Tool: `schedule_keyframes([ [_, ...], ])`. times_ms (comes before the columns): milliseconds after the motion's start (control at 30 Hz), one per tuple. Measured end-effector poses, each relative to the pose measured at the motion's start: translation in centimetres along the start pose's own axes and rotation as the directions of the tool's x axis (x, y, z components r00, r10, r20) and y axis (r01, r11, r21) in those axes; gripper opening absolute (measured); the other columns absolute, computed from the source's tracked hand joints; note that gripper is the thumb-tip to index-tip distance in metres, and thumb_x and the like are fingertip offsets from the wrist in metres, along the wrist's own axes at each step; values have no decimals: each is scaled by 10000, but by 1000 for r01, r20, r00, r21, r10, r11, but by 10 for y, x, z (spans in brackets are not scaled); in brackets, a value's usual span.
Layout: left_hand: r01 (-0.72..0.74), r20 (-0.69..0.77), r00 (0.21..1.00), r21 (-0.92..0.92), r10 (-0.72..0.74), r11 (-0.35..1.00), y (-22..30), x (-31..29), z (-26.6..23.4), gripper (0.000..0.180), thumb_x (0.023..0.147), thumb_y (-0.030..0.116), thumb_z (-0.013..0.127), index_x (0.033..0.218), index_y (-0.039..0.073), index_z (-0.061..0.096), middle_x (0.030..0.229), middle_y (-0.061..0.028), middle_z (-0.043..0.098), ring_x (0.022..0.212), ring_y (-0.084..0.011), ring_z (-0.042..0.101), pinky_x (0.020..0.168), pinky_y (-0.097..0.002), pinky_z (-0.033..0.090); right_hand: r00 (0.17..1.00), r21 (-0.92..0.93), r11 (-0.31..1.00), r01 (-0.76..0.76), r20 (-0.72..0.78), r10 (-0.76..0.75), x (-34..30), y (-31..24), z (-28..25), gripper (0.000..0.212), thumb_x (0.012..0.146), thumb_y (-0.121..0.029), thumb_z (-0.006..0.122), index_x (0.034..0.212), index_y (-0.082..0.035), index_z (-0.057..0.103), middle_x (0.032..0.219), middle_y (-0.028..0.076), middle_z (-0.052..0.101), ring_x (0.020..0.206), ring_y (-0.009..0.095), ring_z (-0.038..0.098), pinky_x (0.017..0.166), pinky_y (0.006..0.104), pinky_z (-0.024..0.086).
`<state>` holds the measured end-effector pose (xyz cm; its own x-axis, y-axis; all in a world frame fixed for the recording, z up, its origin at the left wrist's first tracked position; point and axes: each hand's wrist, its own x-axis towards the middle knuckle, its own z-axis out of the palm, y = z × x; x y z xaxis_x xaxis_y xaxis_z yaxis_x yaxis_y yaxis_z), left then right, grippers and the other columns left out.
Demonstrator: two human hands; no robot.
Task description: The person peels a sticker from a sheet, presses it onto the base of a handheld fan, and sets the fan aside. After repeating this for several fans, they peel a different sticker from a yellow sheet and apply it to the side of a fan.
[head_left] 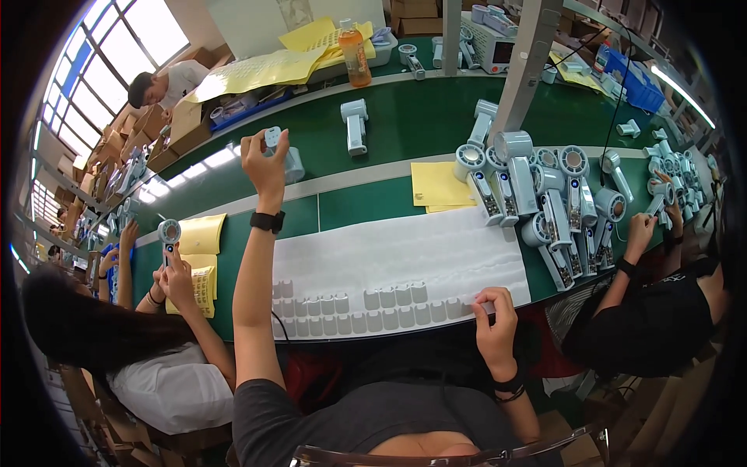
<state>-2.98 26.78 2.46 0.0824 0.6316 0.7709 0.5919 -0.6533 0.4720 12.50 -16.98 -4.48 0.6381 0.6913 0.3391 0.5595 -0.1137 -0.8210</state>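
My left hand (266,167) reaches far forward over the green bench, its fingers closed round the end of a light blue handheld fan (293,165). Part of the fan is hidden behind the hand; whether it rests on the bench I cannot tell. Close to my body, my right hand (496,321) pinches a small pale sticker (487,307) at the right end of a row. That row lies on a long white backing sheet (389,253), which carries several grey stickers (406,317) along its near edge.
Another fan (354,128) lies beyond the sheet. A heap of fans (556,194) crowds the right side, by a metal post (525,74). Yellow sheets (440,185) lie beside it. An orange bottle (355,54) stands at the back. Co-workers sit left (167,373) and right (650,319).
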Motion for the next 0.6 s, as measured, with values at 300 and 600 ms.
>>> schedule_keyframes([
  [300, 236, 353, 917, -855, 184, 462, 135, -94, -18, 499, 818, 167, 809, 1097, 23, 422, 993, -80, 565, 909, -137, 576, 808, -281, 515, 907, 596, 686, -417, 321, 272, 21, -24, -16, 213, 857, 38, 687, 969, -53, 530, 884, 37, 597, 819, 86, 566, 766, 222, 455],
  [600, -25, 325, 668, -890, 670, 456, 180, -157, -35, 843, 653, 321, 896, 1189, 85, 291, 1078, -156, 494, 874, -225, 536, 785, -350, 475, 867, 687, 531, -497, 419, 269, 71, -72, -46, 461, 788, 51, 762, 1040, -91, 403, 836, 48, 625, 776, 87, 586, 733, 215, 450],
])
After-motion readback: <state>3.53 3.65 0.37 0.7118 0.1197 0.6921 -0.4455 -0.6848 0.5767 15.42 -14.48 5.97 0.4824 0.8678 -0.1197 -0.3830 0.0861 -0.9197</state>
